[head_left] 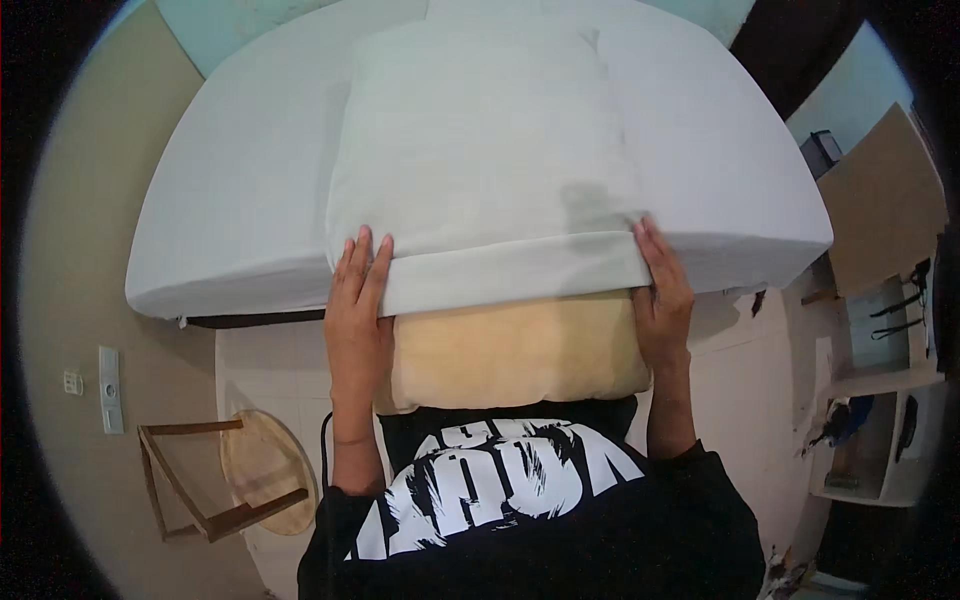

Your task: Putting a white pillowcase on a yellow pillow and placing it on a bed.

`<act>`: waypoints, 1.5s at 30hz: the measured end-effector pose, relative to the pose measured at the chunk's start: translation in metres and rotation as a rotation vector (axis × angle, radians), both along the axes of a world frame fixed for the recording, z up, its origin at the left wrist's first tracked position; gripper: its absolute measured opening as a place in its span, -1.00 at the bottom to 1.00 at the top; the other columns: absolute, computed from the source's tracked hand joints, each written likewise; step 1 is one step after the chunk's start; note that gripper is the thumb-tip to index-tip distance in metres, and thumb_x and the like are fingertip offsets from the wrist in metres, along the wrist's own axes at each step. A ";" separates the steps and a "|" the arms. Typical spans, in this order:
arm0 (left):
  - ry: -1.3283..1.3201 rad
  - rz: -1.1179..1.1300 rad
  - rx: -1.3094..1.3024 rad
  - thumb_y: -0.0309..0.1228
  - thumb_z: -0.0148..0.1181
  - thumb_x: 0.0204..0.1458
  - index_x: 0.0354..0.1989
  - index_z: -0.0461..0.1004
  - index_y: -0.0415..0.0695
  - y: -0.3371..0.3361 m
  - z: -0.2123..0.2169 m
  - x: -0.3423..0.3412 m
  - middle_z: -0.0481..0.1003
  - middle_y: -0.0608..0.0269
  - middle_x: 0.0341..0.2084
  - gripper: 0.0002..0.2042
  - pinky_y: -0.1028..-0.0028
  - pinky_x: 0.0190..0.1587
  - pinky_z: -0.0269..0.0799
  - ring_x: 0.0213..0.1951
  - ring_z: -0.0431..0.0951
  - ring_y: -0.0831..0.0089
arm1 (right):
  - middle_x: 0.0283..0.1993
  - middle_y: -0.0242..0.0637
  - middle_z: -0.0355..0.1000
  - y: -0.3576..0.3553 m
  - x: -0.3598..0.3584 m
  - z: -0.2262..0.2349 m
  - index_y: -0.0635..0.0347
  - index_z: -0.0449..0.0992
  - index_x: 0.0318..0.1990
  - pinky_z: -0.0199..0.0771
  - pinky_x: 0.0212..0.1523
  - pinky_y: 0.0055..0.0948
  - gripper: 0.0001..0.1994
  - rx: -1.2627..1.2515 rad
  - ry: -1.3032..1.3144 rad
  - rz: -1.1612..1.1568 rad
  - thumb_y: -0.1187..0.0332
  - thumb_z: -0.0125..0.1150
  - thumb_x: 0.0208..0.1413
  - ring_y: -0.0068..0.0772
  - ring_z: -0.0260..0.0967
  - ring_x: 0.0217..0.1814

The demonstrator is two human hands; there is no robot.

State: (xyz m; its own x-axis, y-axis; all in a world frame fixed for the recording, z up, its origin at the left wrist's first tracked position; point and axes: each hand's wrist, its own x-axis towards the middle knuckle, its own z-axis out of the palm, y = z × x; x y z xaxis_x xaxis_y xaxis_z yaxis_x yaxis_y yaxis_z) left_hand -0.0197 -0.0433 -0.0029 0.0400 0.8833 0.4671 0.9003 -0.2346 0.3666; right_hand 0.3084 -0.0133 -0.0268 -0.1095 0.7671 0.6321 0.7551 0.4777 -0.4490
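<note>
A yellowish pillow [520, 345] lies partly inside a white pillowcase [480, 140], its bare end sticking out toward my body. Along the case's mouth runs a folded-back band [510, 272]. My left hand [357, 285] rests at the left end of that band, fingers stretched out along the case's side, thumb hidden. At the right end, my right hand [662, 285] lies against the case's edge with fingers straight and the thumb apart from them. Both hands touch the fabric, and the undersides of the fingers are out of sight.
Beneath the pillowcase is a bed [240, 190] with a white sheet. A wooden stool [265, 465] lies tipped over on the floor at lower left. To the right stand a brown board [885, 200] and a white shelf unit [865, 450] with things in it.
</note>
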 end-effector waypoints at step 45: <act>-1.198 -0.189 -0.192 -0.39 0.22 -0.03 0.36 -0.08 -0.19 0.019 -0.070 -0.030 0.13 0.06 0.28 -0.21 0.40 0.30 0.01 0.29 0.12 0.31 | 0.20 0.04 0.26 0.171 0.105 -0.066 0.29 0.02 0.36 0.15 0.25 -0.35 -0.32 -0.607 0.198 0.331 -0.03 -0.10 0.26 -0.30 0.20 0.25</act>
State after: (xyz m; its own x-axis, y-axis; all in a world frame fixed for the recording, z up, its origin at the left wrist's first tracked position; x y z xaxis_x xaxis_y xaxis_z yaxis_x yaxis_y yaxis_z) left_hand -0.0501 -0.0245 -0.0726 -0.1901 0.9687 0.1596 -0.0713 -0.1758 0.9818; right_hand 0.4139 0.1581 -0.0924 -0.3244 0.9360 0.1362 0.4911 0.2898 -0.8215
